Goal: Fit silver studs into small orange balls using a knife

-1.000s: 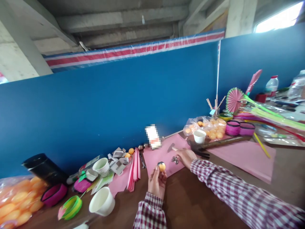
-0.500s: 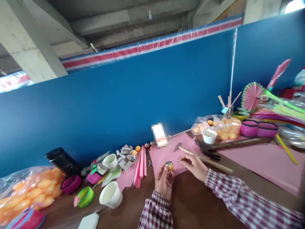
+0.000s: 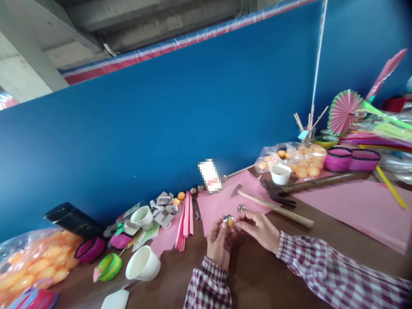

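My left hand [image 3: 219, 242] is closed around a small orange ball [image 3: 231, 223], its fingertips and thumb at the sides. Shiny silver pieces [image 3: 228, 218] cover the ball's upper part. From the right, my right hand [image 3: 257, 227] reaches in with thumb and forefinger pinched together at the ball's edge. What those fingertips hold, if anything, is too small to make out. Just behind my right hand, a little heap of silver bits [image 3: 241, 207] lies on a pink paper sheet [image 3: 212, 210].
A wooden-handled hammer [image 3: 273, 206] and a larger dark-headed tool [image 3: 280, 195] lie to the right. White cups [image 3: 143, 263] and a bag of orange balls [image 3: 38, 262] stand left. Another ball bag [image 3: 304, 161] sits back right, before the blue partition [image 3: 193, 107].
My right hand has moved left from over the silver bits to the ball. My left hand still holds the ball in nearly the same place. The view has tilted slightly down.
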Demonstrator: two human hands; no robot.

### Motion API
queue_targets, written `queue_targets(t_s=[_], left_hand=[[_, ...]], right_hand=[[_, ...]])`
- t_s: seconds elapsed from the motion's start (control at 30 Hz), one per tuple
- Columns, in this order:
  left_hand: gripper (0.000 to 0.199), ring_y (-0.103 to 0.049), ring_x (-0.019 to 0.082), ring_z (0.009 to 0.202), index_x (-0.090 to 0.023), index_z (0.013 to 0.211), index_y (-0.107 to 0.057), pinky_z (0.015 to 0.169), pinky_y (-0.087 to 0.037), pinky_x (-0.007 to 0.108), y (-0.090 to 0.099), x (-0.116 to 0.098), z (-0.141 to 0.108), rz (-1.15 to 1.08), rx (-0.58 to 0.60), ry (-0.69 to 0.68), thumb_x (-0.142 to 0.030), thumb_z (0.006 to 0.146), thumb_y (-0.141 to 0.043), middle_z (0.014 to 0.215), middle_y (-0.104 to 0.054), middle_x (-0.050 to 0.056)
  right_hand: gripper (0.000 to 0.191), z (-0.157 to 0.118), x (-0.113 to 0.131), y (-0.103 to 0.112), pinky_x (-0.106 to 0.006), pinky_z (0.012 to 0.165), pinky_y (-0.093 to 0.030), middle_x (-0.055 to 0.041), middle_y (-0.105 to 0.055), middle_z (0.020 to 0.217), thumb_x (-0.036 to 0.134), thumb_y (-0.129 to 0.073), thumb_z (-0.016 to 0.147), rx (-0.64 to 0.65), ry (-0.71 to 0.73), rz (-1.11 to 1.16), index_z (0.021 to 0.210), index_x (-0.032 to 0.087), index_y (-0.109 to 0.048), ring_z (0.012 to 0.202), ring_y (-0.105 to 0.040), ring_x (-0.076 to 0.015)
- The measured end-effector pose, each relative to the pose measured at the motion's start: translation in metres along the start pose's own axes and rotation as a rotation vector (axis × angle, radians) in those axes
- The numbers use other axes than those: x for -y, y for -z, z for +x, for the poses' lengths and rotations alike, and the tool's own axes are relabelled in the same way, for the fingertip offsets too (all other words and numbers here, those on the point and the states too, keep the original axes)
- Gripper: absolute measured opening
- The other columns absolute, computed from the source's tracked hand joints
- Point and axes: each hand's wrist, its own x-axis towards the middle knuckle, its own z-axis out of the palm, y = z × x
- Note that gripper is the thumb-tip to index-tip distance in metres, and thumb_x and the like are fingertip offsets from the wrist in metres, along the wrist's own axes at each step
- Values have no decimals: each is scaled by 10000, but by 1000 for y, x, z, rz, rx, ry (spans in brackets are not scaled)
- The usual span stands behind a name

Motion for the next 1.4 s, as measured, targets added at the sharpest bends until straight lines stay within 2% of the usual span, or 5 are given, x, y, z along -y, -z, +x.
queue_targets(t_s=[0.13, 0.3, 0.6, 0.97, 1.4], left_hand=[[321, -619, 114, 657, -149, 987, -542, 618, -495, 233, 0, 0, 1, 60, -8, -6, -203, 687, -643, 842, -648, 57], [365, -614, 106, 625, -157, 1003, -535, 605, -493, 230, 0, 1, 1, 128, -37, -13, -223, 667, -660, 822, -638, 44], [344, -617, 115, 678, -170, 996, -551, 636, -490, 247, -2, 1, -2, 159, 21, -35, -212, 670, -654, 910, -638, 48], [363, -620, 126, 725, -182, 1004, -563, 669, -483, 257, 0, 2, -2, 163, 45, -49, -218, 656, -663, 937, -643, 50], [386, -616, 139, 748, -176, 1020, -559, 690, -477, 276, -1, 1, -3, 176, 38, -45, -230, 652, -665, 955, -635, 63]], right_hand=[[192, 0, -3, 0, -252, 595, -447, 0, -585, 686, 354, -549, 745, 5, -8, 46, 795, 170, -562, 622, -547, -120], [180, 1, -9, 4, -237, 564, -414, 4, -564, 675, 348, -552, 739, -43, 38, -82, 728, 169, -563, 605, -505, -109], [185, 1, -8, 5, -299, 806, -406, -72, -591, 995, 332, -595, 700, -90, -11, -114, 701, 148, -605, 934, -543, -191], [185, 0, -8, 6, -294, 786, -413, -74, -602, 988, 331, -586, 711, -71, 7, -134, 707, 148, -615, 960, -535, -191], [214, 0, -4, 6, -277, 748, -417, -65, -604, 992, 350, -560, 729, -36, -4, -185, 695, 144, -605, 876, -557, -171]])
